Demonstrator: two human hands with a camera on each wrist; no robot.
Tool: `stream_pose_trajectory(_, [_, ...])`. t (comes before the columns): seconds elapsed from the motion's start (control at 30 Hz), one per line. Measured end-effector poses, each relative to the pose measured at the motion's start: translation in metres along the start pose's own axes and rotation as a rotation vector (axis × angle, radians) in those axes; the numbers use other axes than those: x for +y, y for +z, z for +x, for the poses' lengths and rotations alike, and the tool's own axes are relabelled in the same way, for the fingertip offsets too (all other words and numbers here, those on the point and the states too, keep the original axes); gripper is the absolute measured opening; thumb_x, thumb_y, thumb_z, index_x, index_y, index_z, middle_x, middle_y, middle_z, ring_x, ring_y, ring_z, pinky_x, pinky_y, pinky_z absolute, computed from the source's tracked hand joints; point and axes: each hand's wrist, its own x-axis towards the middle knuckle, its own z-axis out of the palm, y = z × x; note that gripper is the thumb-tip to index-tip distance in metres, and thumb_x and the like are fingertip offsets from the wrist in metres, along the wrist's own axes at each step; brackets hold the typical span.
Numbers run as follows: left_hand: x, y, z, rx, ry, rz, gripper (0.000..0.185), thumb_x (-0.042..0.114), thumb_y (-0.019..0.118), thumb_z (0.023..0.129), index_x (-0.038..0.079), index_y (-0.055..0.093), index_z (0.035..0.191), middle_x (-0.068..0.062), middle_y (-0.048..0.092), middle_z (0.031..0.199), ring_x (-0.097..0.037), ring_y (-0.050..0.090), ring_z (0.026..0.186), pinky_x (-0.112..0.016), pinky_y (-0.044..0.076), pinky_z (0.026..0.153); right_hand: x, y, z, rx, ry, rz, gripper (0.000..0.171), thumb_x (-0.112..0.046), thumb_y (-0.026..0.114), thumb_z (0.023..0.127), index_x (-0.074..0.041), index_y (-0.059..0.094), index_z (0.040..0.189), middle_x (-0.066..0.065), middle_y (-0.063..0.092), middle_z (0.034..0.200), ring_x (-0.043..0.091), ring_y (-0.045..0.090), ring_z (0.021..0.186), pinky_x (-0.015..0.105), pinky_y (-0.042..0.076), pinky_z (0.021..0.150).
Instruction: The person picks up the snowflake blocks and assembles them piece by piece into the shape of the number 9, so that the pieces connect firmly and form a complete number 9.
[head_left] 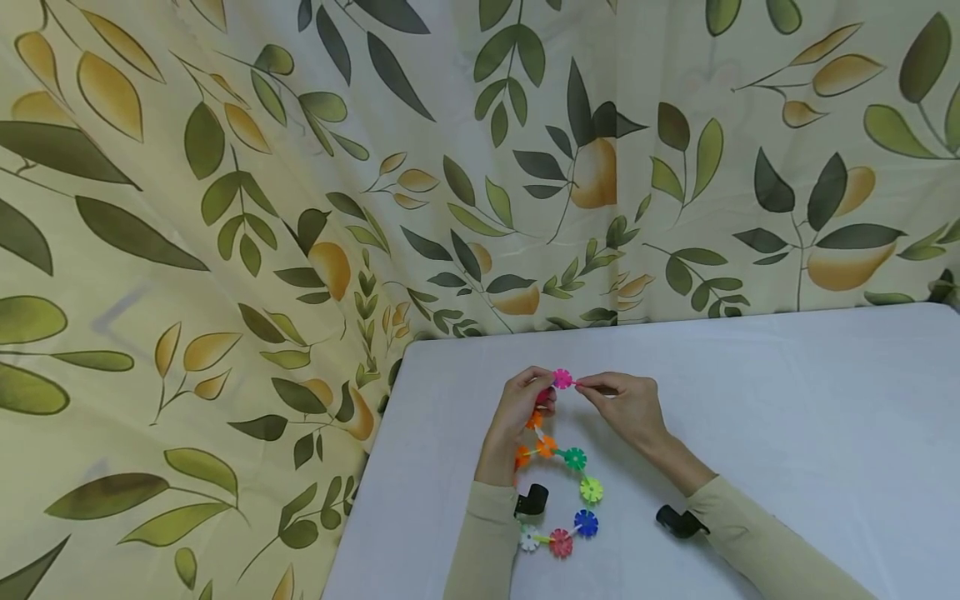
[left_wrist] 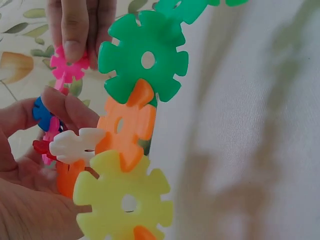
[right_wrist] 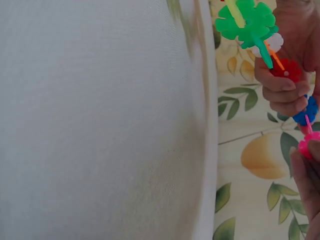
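Pinching pink disc (head_left: pixel 562 379) between left hand (head_left: pixel 521 408) and right hand (head_left: pixel 626 404); chain (head_left: pixel 573 487) below.

The snowflake discs (head_left: pixel 562 379) look like smooth, slightly glossy plastic; the desk (head_left: pixel 787 400) wears matt white cloth, the curtain (head_left: pixel 225 208) printed fabric.

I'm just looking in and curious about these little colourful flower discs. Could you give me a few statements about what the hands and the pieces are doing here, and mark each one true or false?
1. The right hand pinches a pink disc at the top of the chain. True.
2. The left hand lies flat and idle on the table. False: its fingers are curled round the upper part of the disc chain.
3. The chain holds discs of one colour only. False: orange, green, yellow, blue, red and white ones show.
4. A leaf-patterned curtain hangs behind the table. True.
5. The table is covered in a pale cloth. True.
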Motion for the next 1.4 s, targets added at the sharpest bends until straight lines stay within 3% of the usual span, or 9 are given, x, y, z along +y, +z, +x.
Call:
stream_pose_trajectory(0.23, [-0.002, 0.007, -0.001, -0.038, 0.018, 0.055, 0.019, 0.017, 0.065, 0.103, -0.001, 0.071, 0.105, -0.005, 0.065, 0.075, -0.012, 0.061, 0.058, -0.024, 0.056, 0.059, 0.003, -0.008, -0.003, 0.004, -0.045, 0.004, 0.019, 0.008, 0.088, 0.076, -0.006, 0.082, 0.086, 0.002, 0.079, 0.084, 0.02, 0.077, 0.072, 0.011, 0.055, 0.07])
stream_pose_trajectory(0.37, [0.0, 0.006, -0.003, -0.094, 0.01, 0.169, 0.025, 0.024, 0.062, 0.106, 0.003, 0.073, 0.114, -0.01, 0.074, 0.087, -0.021, 0.07, 0.069, -0.029, 0.06, 0.072, 0.005, -0.013, -0.005, -0.012, -0.04, 0.005, 0.017, 0.006, 0.086, 0.076, -0.007, 0.08, 0.085, 0.0, 0.078, 0.084, 0.018, 0.076, 0.071, 0.012, 0.055, 0.071])
stream_pose_trajectory(0.47, [0.005, 0.002, -0.007, -0.141, 0.04, 0.252, 0.03, 0.028, 0.058, 0.108, 0.006, 0.071, 0.125, -0.015, 0.077, 0.103, -0.034, 0.075, 0.088, -0.036, 0.06, 0.086, 0.004, -0.015, -0.006, -0.01, -0.034, 0.0, 0.019, 0.007, 0.086, 0.076, -0.009, 0.08, 0.084, -0.001, 0.078, 0.084, 0.016, 0.076, 0.071, 0.012, 0.055, 0.072])
stream_pose_trajectory(0.63, [0.009, -0.012, -0.019, -0.09, 0.079, 0.387, 0.037, 0.033, 0.058, 0.108, 0.008, 0.067, 0.134, -0.011, 0.072, 0.119, -0.035, 0.07, 0.106, -0.042, 0.055, 0.099, 0.004, -0.019, -0.01, -0.002, -0.018, 0.003, 0.019, 0.008, 0.084, 0.075, -0.009, 0.077, 0.08, 0.003, 0.078, 0.085, 0.018, 0.075, 0.07, 0.012, 0.055, 0.072])
stream_pose_trajectory(0.73, [0.007, -0.024, -0.03, -0.054, 0.074, 0.43, 0.039, 0.031, 0.061, 0.106, 0.003, 0.065, 0.133, -0.01, 0.069, 0.119, -0.033, 0.068, 0.108, -0.045, 0.056, 0.097, 0.006, -0.021, -0.013, -0.005, 0.001, -0.007, 0.02, 0.007, 0.084, 0.075, -0.01, 0.074, 0.077, 0.004, 0.078, 0.086, 0.017, 0.075, 0.069, 0.014, 0.056, 0.071])
stream_pose_trajectory(0.87, [0.002, -0.042, -0.046, -0.029, 0.051, 0.444, 0.039, 0.028, 0.064, 0.104, -0.001, 0.064, 0.13, -0.013, 0.067, 0.115, -0.041, 0.067, 0.109, -0.048, 0.056, 0.095, 0.008, -0.024, -0.016, -0.005, 0.035, -0.012, 0.024, 0.008, 0.083, 0.075, -0.013, 0.071, 0.076, 0.006, 0.079, 0.089, 0.017, 0.075, 0.069, 0.013, 0.056, 0.072])
stream_pose_trajectory(1.03, [-0.007, -0.063, -0.069, -0.053, -0.019, 0.536, 0.04, 0.025, 0.069, 0.101, -0.002, 0.062, 0.131, -0.012, 0.066, 0.114, -0.034, 0.068, 0.1, -0.047, 0.058, 0.088, 0.007, -0.027, -0.018, -0.017, 0.117, 0.022, 0.027, 0.009, 0.083, 0.077, -0.014, 0.068, 0.077, 0.008, 0.08, 0.094, 0.011, 0.074, 0.073, 0.01, 0.053, 0.075])
stream_pose_trajectory(1.23, [-0.013, -0.075, -0.097, -0.148, -0.158, 0.72, 0.045, 0.024, 0.086, 0.087, 0.002, 0.064, 0.12, -0.007, 0.066, 0.103, -0.019, 0.062, 0.079, -0.034, 0.055, 0.068, 0.006, -0.031, -0.02, -0.058, 0.235, 0.156, 0.025, 0.011, 0.081, 0.08, -0.01, 0.068, 0.08, 0.012, 0.079, 0.1, 0.013, 0.075, 0.08, 0.013, 0.056, 0.076])
stream_pose_trajectory(1.4, [-0.021, -0.073, -0.11, -0.134, -0.163, 0.819, 0.038, 0.019, 0.09, 0.082, 0.003, 0.065, 0.105, -0.002, 0.061, 0.084, -0.016, 0.055, 0.07, -0.028, 0.046, 0.061, 0.009, -0.036, -0.02, -0.131, 0.351, 0.317, 0.017, 0.01, 0.08, 0.084, 0.0, 0.067, 0.088, 0.021, 0.076, 0.107, 0.01, 0.076, 0.087, 0.018, 0.058, 0.078])
